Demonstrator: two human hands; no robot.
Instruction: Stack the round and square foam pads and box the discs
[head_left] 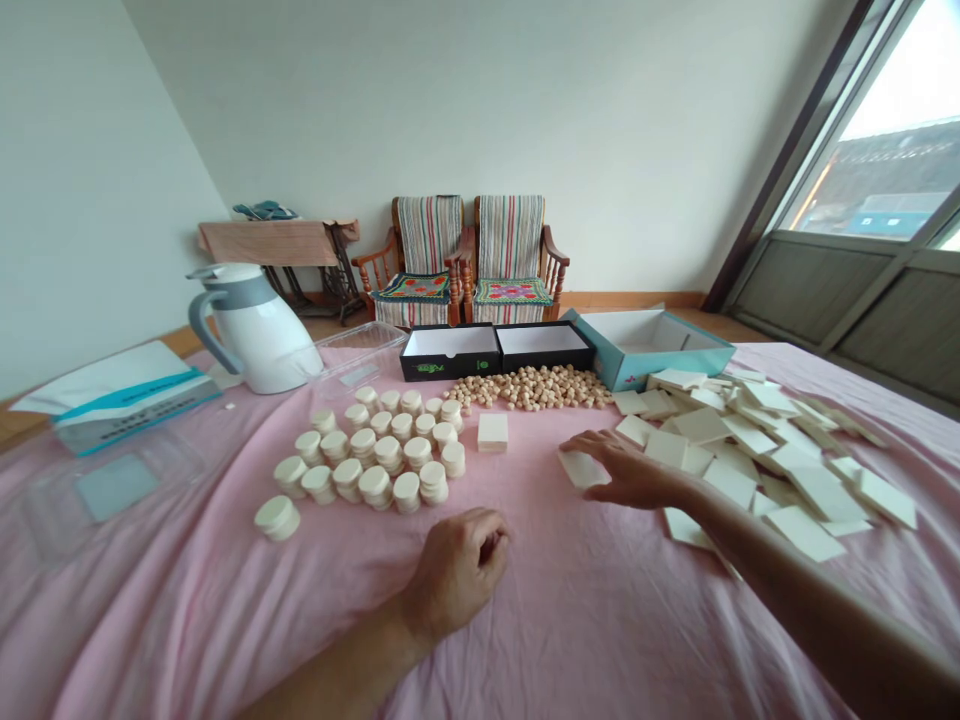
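My right hand point(626, 468) grips a thin, pale square tile point(581, 469) by its edges, thumb on the near side and fingers on the far side, low over the pink cloth. To its right spreads a loose heap of similar square and rectangular tiles point(735, 450). A neat stack of square tiles point(493, 432) stands in the middle. My left hand point(459, 565) rests in front of that stack with its fingers curled in, and nothing shows in it. Left of the stack, short piles of round pale discs point(375, 486) stand in rough rows.
A pile of small wooden pieces point(544, 387) lies before two black boxes point(450, 350) and a blue box point(660, 345). At left are a white jug point(262, 335), a clear plastic tray point(120, 490) and a blue-and-white package point(135, 400). Two chairs point(427, 240) stand behind.
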